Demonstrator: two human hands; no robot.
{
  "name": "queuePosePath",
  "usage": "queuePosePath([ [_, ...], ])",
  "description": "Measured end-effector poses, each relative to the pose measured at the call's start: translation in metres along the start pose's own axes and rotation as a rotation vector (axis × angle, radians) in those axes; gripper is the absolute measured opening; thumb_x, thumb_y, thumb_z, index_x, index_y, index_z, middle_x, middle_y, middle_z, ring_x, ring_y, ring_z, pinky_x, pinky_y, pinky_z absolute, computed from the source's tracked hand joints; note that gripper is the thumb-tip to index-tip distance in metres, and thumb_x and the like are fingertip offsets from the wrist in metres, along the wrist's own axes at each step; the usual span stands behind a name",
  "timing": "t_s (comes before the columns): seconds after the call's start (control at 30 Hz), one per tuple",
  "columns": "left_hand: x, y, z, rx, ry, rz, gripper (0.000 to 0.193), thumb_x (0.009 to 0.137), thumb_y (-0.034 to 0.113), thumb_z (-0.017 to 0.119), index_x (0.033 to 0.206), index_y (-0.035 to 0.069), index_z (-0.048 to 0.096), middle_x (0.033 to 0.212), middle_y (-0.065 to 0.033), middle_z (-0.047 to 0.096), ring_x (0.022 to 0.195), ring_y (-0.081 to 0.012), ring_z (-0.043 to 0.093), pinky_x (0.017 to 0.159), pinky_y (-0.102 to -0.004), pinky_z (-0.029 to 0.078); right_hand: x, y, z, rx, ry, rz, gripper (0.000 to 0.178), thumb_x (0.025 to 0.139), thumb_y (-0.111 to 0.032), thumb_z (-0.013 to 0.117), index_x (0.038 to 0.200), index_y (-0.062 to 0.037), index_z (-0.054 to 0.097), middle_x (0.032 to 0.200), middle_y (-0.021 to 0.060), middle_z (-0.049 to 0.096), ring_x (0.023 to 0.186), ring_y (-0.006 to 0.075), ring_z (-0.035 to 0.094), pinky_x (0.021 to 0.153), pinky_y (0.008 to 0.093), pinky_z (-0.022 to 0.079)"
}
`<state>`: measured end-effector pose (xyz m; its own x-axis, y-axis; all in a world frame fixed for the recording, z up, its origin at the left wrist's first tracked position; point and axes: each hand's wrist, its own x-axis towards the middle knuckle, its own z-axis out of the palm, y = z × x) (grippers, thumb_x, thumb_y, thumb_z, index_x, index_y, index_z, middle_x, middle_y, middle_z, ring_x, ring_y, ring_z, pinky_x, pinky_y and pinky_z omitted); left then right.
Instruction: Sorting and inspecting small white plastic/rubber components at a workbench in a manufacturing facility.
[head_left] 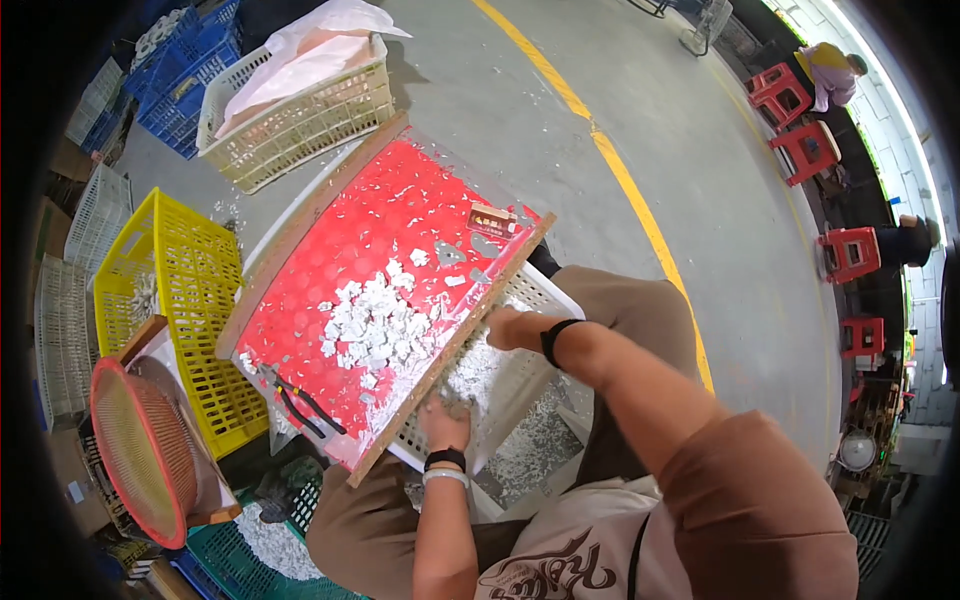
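Observation:
A board with a red top (390,190) and wooden edge strips slants in front of me, with a heap of small white pieces (375,325) on it. Below its near edge is a white plastic basket (548,290), filled with more white bits (478,372). My left hand (445,425) reaches into these bits, its fingertips buried. From the right, my right hand (512,328) dips into the same bits, its fingers hidden by them and by the board's edge. Black-handled pliers (308,405) lie at the board's lower left corner.
Left of the board stand a yellow crate (195,300) and a round orange-rimmed sieve (140,450). A cream crate with pink sheeting (310,120) is beyond it. A teal basket (225,550) holds white pieces at lower left. Red stools (850,253) and seated people line the far right.

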<state>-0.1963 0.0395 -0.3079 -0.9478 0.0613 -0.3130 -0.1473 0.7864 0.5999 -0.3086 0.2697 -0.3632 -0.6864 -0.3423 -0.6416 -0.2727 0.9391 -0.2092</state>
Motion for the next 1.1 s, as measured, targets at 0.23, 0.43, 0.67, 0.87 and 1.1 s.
queuePosePath([
  [0.23,0.071,-0.065,0.023,0.075,-0.321,-0.238,0.07,0.083,0.049,0.051,0.132,0.0,0.042,0.135,-0.0239,0.043,0.126,-0.0404,0.036,0.106,-0.0417,0.028,0.036,-0.016,0.03,0.525,0.022,0.474,0.06,0.089,-0.039,0.044,0.141,-0.0125,0.03,0.149,0.0206,0.015,0.138,0.0416,0.011,0.11,0.0516,0.019],
  [0.43,0.095,-0.114,0.113,0.12,-0.136,0.106,0.064,0.083,0.05,0.051,0.128,0.004,0.049,0.129,-0.0229,0.049,0.122,-0.0373,0.044,0.104,-0.0409,0.031,0.036,-0.03,0.055,0.558,0.141,0.732,0.06,0.087,-0.031,0.048,0.141,-0.0109,0.033,0.15,0.0207,0.011,0.137,0.044,0.012,0.108,0.0549,0.02],
  [0.67,0.05,-0.027,0.056,0.041,-0.393,-0.182,0.065,0.077,0.037,0.067,0.13,0.006,0.046,0.133,-0.0242,0.043,0.123,-0.0379,0.042,0.1,-0.0419,0.037,0.013,-0.068,0.067,0.512,-0.045,0.229,0.052,0.083,-0.019,0.052,0.133,-0.009,0.043,0.144,0.027,0.026,0.135,0.045,0.021,0.108,0.0544,0.022],
  [0.87,0.057,-0.008,0.053,-0.035,-0.289,-0.441,0.063,0.079,0.04,0.062,0.127,0.003,0.048,0.128,-0.0292,0.046,0.123,-0.04,0.04,0.101,-0.0418,0.035,0.025,-0.002,0.032,0.343,-0.277,0.284,0.051,0.087,-0.025,0.046,0.136,-0.0134,0.041,0.146,0.0255,0.022,0.137,0.0456,0.013,0.11,0.0564,0.015],
  [1.1,0.056,-0.202,0.141,-0.489,-0.132,-0.619,0.056,0.087,0.041,0.051,0.129,0.004,0.049,0.132,-0.0178,0.048,0.12,-0.03,0.045,0.098,-0.037,0.037,0.03,-0.053,0.031,0.574,0.096,0.547,0.059,0.087,-0.039,0.05,0.14,-0.0177,0.035,0.148,0.0218,0.019,0.137,0.0458,0.01,0.109,0.0595,0.014],
])
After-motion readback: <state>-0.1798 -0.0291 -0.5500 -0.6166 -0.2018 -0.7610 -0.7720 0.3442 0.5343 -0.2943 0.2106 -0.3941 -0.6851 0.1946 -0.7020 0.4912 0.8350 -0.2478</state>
